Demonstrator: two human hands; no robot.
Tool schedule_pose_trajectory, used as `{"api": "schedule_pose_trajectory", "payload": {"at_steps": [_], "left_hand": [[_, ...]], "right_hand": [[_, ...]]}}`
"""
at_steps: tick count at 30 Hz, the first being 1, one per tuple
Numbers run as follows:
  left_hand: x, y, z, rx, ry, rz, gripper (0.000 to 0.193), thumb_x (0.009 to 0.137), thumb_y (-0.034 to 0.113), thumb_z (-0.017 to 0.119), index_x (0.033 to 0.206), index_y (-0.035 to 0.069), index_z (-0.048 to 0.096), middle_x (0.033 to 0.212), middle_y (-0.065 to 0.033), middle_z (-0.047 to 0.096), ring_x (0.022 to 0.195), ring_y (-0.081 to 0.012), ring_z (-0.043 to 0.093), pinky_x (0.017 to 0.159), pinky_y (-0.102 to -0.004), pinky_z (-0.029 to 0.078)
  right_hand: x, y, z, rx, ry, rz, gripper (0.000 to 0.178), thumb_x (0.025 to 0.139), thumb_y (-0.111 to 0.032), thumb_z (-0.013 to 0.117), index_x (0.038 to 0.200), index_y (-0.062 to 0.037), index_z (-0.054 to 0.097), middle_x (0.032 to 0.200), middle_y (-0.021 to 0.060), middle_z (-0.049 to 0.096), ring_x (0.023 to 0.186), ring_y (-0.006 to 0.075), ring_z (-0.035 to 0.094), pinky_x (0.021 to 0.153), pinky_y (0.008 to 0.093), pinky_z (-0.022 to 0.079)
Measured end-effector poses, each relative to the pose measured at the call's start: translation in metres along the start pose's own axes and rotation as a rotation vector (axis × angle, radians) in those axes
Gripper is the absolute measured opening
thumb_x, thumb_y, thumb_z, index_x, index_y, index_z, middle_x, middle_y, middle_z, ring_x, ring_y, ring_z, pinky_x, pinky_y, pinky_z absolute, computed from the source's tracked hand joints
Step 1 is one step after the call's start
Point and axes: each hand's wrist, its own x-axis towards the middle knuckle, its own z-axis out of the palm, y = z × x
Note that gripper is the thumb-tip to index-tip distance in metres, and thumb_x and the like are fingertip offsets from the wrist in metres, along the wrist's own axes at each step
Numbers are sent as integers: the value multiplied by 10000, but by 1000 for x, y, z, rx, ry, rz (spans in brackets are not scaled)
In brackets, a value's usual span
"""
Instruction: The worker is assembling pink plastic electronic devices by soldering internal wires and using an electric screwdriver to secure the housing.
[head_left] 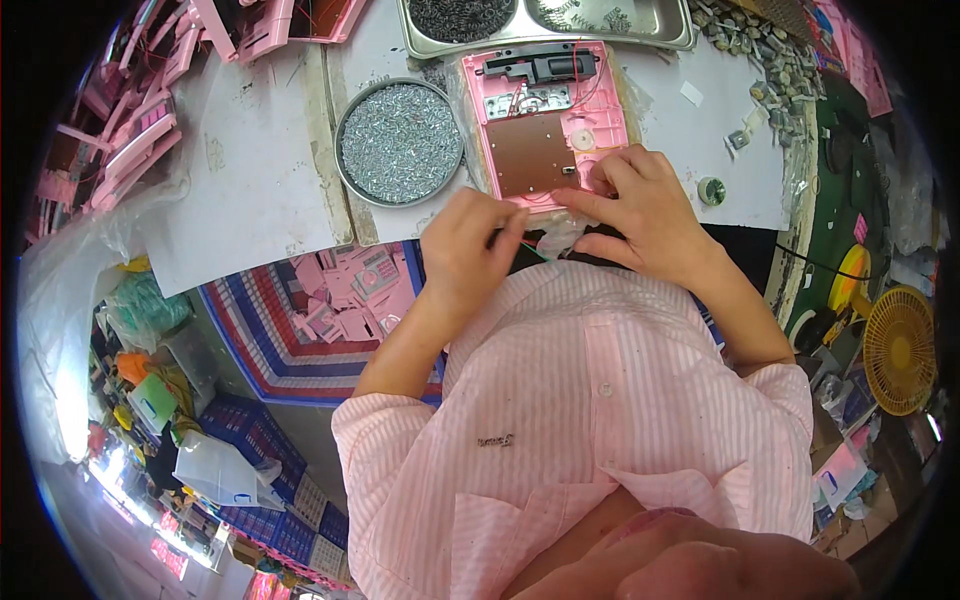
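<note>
Striped pink-and-white shirt [610, 400] fills the foreground of your head view, and just beyond it both your arms reach up to the near edge of the table [245, 190]. There, in front of you, lies the pink casing [606, 118], open side up with its near end toward you, probably so that its inner parts are all exposed to your fingers. Your left hand [462, 245] is at the casing's near left corner, thumb and forefinger close together; whether they pinch anything, you cannot tell from here. Your right hand [645, 210] bends over the near right corner, forefinger at the edge, thumb spread apart from it, which seems to steady that end. Between your hands sits a crumpled piece of clear plastic [560, 238]. Inside the casing, a brown board [525, 155] covers the lower left part, with a black module [550, 66] across the far end and thin red wires running beside it. Just left of the casing stands a round dish [343, 168] full of small metal pieces, and beyond the far end, a steel tray [560, 42] holding springs, both likely placed there for easy reach.
</note>
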Motion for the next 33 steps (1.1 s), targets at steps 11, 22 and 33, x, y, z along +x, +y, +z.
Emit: {"api": "schedule_pose_trajectory", "payload": {"at_steps": [11, 22, 33], "left_hand": [[-17, -13, 5, -271, -6, -345, 141, 898, 34, 686, 815, 15, 573, 712, -59, 495, 606, -138, 470, 535, -276, 397], [-27, -22, 7, -573, 4, -461, 74, 957, -3, 603, 885, -16, 589, 789, -64, 610, 688, -130, 608, 626, -255, 504], [-38, -20, 5, -25, -63, -45, 79, 867, -18, 668, 930, -3, 622, 1001, -168, 624, 829, -264, 646, 723, -341, 537]], "right_hand": [[6, -8, 28, 138, 258, 10, 276, 749, -180, 791, 976, -39, 719, 920, 66, 618, 883, 269, 571, 784, 378, 485], [7, -5, 15, 177, 118, 15, 263, 734, -109, 781, 975, -25, 715, 909, 87, 573, 914, 283, 558, 789, 375, 490], [16, -31, 40, 45, 231, -38, 323, 748, -171, 764, 1057, -96, 709, 949, 39, 608, 946, 261, 551, 883, 432, 436]]}}
